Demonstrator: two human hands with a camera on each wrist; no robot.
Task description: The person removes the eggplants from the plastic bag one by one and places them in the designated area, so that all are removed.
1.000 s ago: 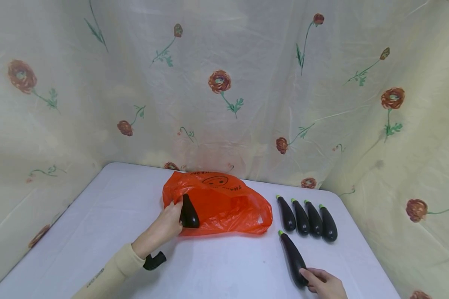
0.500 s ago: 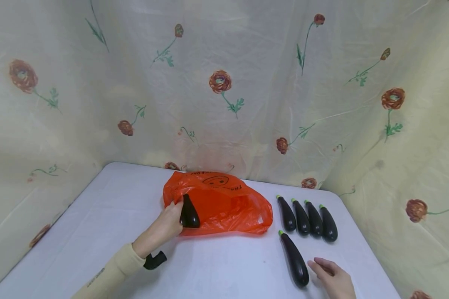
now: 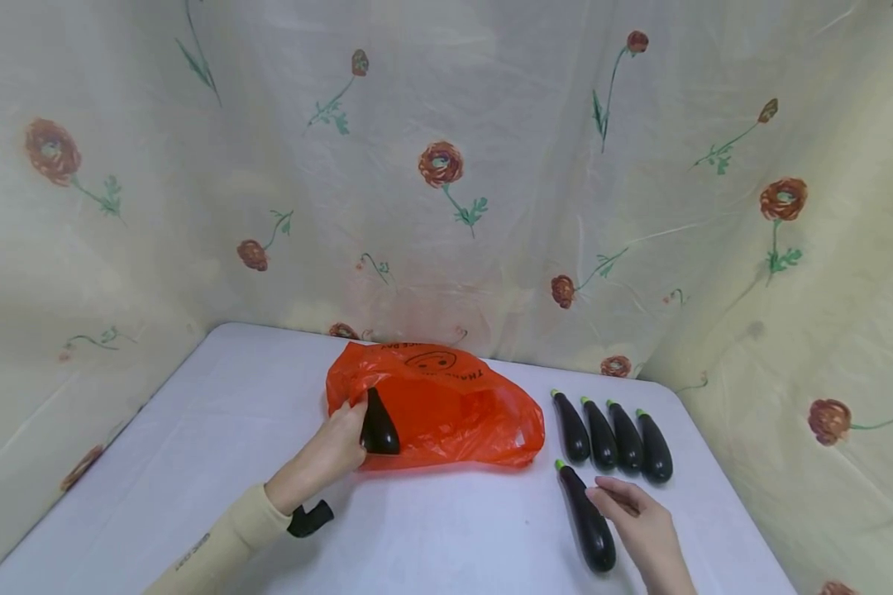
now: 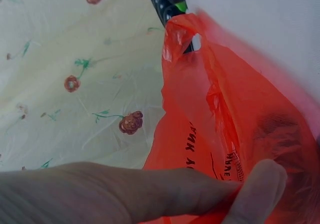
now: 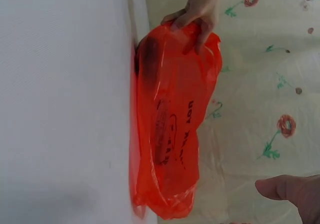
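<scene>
My left hand point(image 3: 331, 454) pinches the left edge of the mouth of a red plastic bag point(image 3: 446, 417), which lies on its side. Thumb and finger grip the thin film in the left wrist view. A dark eggplant point(image 3: 381, 426) shows inside the bag, beside the left hand's fingertips. To the right, a single eggplant point(image 3: 586, 521) with a green tip lies nearest me. My right hand point(image 3: 643, 529) is just beside and over its right edge, fingers bent loosely and nothing in them; whether they touch it is unclear. In the right wrist view only the right thumb point(image 5: 285, 189) shows.
Several eggplants point(image 3: 613, 438) lie in a row at the right, behind the single one. The white table point(image 3: 446, 537) has flowered sheeting point(image 3: 446, 207) behind it and at its sides. A black strap piece point(image 3: 310, 519) sticks out below the left wrist.
My right hand has let go of the near eggplant, drawn off to the right, then moved forward and back left beside it. My left hand keeps its hold on the bag.
</scene>
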